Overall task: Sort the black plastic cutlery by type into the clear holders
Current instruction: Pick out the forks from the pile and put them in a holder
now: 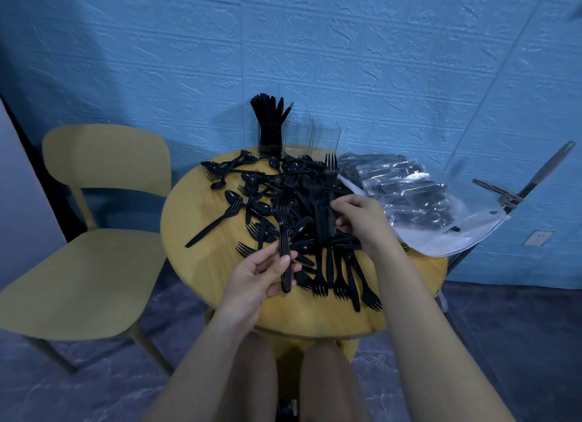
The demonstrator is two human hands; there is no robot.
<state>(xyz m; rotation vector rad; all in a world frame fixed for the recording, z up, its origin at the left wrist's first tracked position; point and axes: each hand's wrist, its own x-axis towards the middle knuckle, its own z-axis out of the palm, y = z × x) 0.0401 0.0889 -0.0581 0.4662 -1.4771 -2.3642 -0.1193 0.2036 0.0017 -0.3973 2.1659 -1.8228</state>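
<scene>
On the round, smooth yellow wooden table (201, 264), a tangled heap of glossy black plastic forks and spoons (283, 201) lies spread. The left hand (258, 277) pinches a slim stack of black forks (283, 239) by the handles, tines up. The right hand (359, 217) curls around another upright fork bundle (329, 198). Behind stand the clear, hard-edged holders (324, 138), the leftmost full of black cutlery (271, 116). Crinkled clear plastic bags (409, 195) lie at right.

Single head-worn camera, wide-angle, looking forward and down; close over round surface (195, 264), blue wall (346, 59) behind.
</scene>
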